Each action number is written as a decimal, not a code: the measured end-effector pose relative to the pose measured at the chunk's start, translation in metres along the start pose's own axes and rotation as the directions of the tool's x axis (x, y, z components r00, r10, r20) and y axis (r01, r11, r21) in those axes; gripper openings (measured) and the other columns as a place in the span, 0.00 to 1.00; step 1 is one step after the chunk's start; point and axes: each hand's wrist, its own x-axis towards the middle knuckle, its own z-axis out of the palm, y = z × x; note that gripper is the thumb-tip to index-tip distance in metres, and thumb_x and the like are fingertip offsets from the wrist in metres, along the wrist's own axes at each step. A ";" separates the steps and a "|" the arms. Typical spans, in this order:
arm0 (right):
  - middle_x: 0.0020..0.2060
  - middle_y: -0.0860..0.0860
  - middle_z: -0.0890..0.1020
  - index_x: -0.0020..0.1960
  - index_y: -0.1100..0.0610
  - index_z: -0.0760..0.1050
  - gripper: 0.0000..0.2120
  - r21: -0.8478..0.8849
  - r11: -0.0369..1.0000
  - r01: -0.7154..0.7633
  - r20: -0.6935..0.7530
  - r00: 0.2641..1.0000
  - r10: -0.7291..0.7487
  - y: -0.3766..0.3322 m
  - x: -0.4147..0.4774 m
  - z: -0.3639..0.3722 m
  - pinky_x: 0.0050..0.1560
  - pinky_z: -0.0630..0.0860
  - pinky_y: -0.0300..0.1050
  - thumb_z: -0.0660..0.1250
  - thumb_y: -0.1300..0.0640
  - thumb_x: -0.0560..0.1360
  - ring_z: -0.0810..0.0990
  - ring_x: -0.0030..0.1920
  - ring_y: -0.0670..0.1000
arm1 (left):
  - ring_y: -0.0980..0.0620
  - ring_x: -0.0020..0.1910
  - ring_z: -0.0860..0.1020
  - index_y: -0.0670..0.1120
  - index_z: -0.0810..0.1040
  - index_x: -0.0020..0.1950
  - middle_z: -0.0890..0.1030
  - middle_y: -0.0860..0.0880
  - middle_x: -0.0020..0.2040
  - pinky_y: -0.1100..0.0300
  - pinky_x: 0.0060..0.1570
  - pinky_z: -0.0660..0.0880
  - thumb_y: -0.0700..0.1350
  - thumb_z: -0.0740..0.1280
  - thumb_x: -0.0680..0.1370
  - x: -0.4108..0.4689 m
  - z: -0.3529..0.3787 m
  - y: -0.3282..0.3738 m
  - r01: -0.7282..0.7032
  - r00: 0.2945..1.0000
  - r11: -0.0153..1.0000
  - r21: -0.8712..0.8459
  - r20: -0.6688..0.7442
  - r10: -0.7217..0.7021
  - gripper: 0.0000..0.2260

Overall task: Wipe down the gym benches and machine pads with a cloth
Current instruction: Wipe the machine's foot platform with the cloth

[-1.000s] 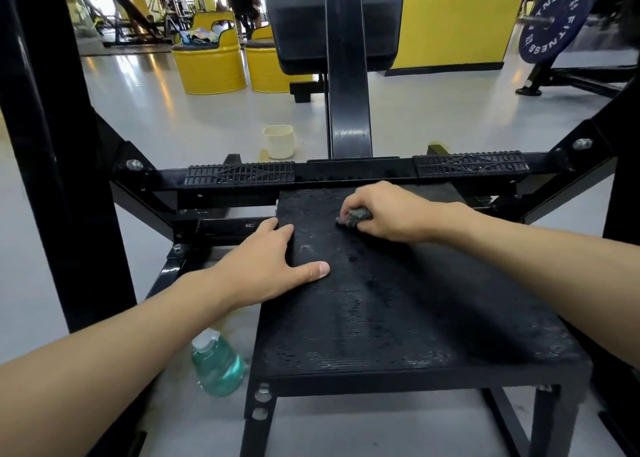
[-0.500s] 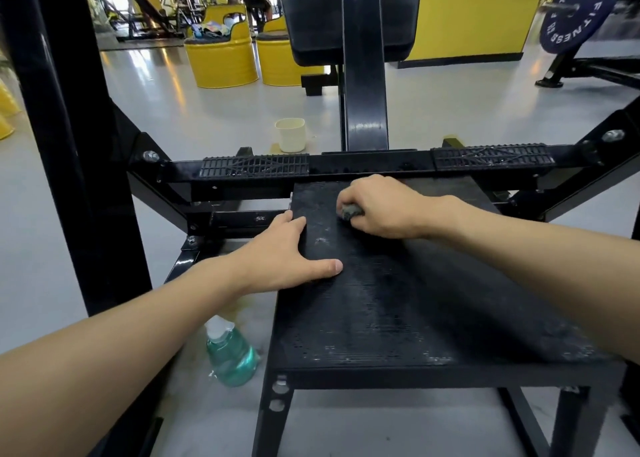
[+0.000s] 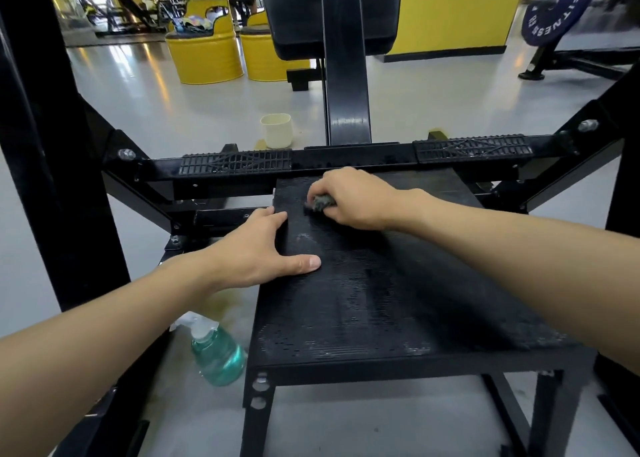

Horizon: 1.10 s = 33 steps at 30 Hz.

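While my right grip [image 3: 349, 198] is curled tight round the cloth [image 3: 323, 203], a small grey wad bunched under the fingers with only a bit showing, it presses that wad onto the far left part of the black pad [image 3: 398, 300], just short of the crossbar [image 3: 353, 160]. My left grip [image 3: 258, 254] lies flat and spread with the thumb out along the surface. It rests on the pad's left edge and holds nothing, near the right one but apart from it. I judge the cloth soft, light and limp. Bunched like this it covers little, so it would do better opened out under a flat palm and held by pressure from above, not pinched by a corner where it would trail and fold. The pad looks stiff and ribbed, with pale smears toward the near edge, and the ribs will likely drag at the fabric. Most of the surface nearer me seems yet to be done. On the floor beside the pad's near left leg stands a spray bottle [image 3: 216, 354] of green liquid, and beyond the crossbar sits a cream cup [image 3: 276, 131].
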 end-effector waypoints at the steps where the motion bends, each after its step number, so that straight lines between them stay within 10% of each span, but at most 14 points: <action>1: 0.52 0.51 0.81 0.56 0.48 0.79 0.13 -0.024 0.999 -0.037 -0.053 0.998 0.036 0.003 0.002 0.001 0.50 0.74 0.47 0.64 0.60 0.74 0.79 0.53 0.57 | 0.59 0.63 0.66 0.46 0.68 0.75 0.66 0.52 0.68 0.72 0.58 0.58 0.60 0.74 0.72 0.000 0.000 0.000 -0.006 1.000 1.000 -0.011 -0.001 0.006 0.36; 7: 0.48 0.48 0.83 0.51 0.50 0.80 0.11 0.036 0.995 0.091 0.116 0.989 -0.095 -0.014 -0.001 0.001 0.51 0.77 0.46 0.65 0.61 0.72 0.79 0.50 0.51 | 0.61 0.57 0.75 0.52 0.71 0.59 0.73 0.60 0.59 0.65 0.58 0.72 0.66 0.76 0.65 0.000 0.003 -0.004 0.001 0.999 0.998 -0.064 -0.053 -0.004 0.30; 12: 0.52 0.51 0.81 0.55 0.49 0.79 0.13 -0.069 0.996 -0.062 -0.090 0.994 0.055 0.003 0.013 0.004 0.50 0.74 0.48 0.64 0.60 0.74 0.78 0.53 0.58 | 0.65 0.48 0.81 0.57 0.77 0.52 0.84 0.59 0.49 0.63 0.55 0.78 0.58 0.80 0.67 0.001 0.005 -0.010 0.012 0.998 0.988 -0.154 -0.054 -0.021 0.20; 16: 0.46 0.49 0.83 0.50 0.52 0.80 0.10 -0.011 0.997 0.082 0.107 0.991 -0.080 -0.017 0.011 0.003 0.48 0.76 0.46 0.65 0.61 0.72 0.79 0.48 0.52 | 0.65 0.44 0.80 0.58 0.76 0.44 0.83 0.60 0.43 0.65 0.49 0.78 0.61 0.78 0.68 -0.002 0.005 -0.008 0.042 0.997 0.994 -0.106 -0.064 -0.049 0.14; 25: 0.45 0.47 0.81 0.50 0.50 0.79 0.10 -0.007 0.994 0.105 0.051 0.993 -0.105 -0.033 0.018 0.010 0.48 0.76 0.49 0.64 0.60 0.72 0.78 0.47 0.54 | 0.63 0.46 0.79 0.58 0.74 0.44 0.82 0.60 0.45 0.65 0.48 0.76 0.62 0.76 0.70 -0.005 0.008 -0.010 0.046 0.995 0.994 -0.097 -0.081 -0.054 0.14; 30: 0.52 0.51 0.79 0.56 0.48 0.79 0.13 -0.080 0.997 0.007 -0.090 0.996 -0.014 -0.025 0.031 0.014 0.46 0.73 0.48 0.63 0.59 0.75 0.78 0.53 0.59 | 0.57 0.45 0.81 0.51 0.78 0.52 0.83 0.56 0.46 0.57 0.48 0.80 0.76 0.70 0.60 -0.001 0.011 -0.016 0.155 0.984 0.988 -0.029 -0.088 -0.157 0.34; 33: 0.48 0.52 0.81 0.50 0.51 0.79 0.10 -0.033 0.998 0.051 -0.036 0.998 -0.052 -0.038 0.032 0.017 0.47 0.76 0.50 0.63 0.61 0.73 0.79 0.51 0.59 | 0.56 0.42 0.81 0.49 0.78 0.48 0.83 0.53 0.43 0.60 0.43 0.79 0.69 0.73 0.67 -0.006 0.010 -0.010 0.137 0.986 0.990 -0.035 -0.088 -0.140 0.25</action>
